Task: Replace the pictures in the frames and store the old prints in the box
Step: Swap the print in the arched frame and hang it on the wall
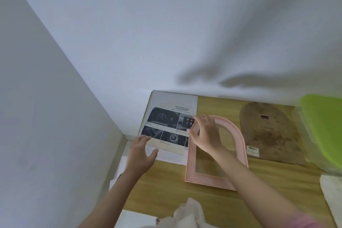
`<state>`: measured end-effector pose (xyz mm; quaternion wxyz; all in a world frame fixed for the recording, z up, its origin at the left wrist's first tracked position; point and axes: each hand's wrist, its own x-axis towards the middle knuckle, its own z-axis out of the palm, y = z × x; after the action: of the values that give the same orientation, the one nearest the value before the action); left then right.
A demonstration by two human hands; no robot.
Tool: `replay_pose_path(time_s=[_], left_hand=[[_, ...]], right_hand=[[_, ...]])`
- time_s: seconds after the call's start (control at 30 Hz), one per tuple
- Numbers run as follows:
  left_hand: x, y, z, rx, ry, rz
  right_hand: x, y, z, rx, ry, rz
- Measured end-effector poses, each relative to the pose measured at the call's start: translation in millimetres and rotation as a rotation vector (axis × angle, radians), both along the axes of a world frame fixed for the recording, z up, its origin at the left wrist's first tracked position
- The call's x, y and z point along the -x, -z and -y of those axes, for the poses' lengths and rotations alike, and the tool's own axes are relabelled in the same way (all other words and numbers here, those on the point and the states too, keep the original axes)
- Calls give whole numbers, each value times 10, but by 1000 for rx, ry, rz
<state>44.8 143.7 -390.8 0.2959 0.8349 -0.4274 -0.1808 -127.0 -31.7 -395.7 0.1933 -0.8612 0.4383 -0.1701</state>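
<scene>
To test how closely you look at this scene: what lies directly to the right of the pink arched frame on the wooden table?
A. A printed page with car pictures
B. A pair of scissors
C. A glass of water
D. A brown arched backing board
D: the brown arched backing board lies flat on the table just right of the pink arched frame, while the printed page lies to the frame's left.

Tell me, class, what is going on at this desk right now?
A person is working on a wooden table. The right hand is at the top left edge of an empty pink arched frame, while the left hand, open, reaches to a printed page lying beside it. The frame's brown backing board lies apart, to the right.
</scene>
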Motion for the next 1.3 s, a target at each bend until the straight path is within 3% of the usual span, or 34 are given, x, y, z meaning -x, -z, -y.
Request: replay_pose_path(time_s=[0.47,0.9,1.07,1.3], left_hand=[[-607,261,218,-57,-8,-94],[-566,255,339,-92,-100,-146],[-577,198,328,-11,-103,-265],[-727,-112,354,151,-185,-262]], right_hand=[[-873,5,831,-270,44,-484],[-929,53,915,-333,32,-353],[-920,-16,856,-472,2,-37],[-1064,-325,849,-384,17,272]])
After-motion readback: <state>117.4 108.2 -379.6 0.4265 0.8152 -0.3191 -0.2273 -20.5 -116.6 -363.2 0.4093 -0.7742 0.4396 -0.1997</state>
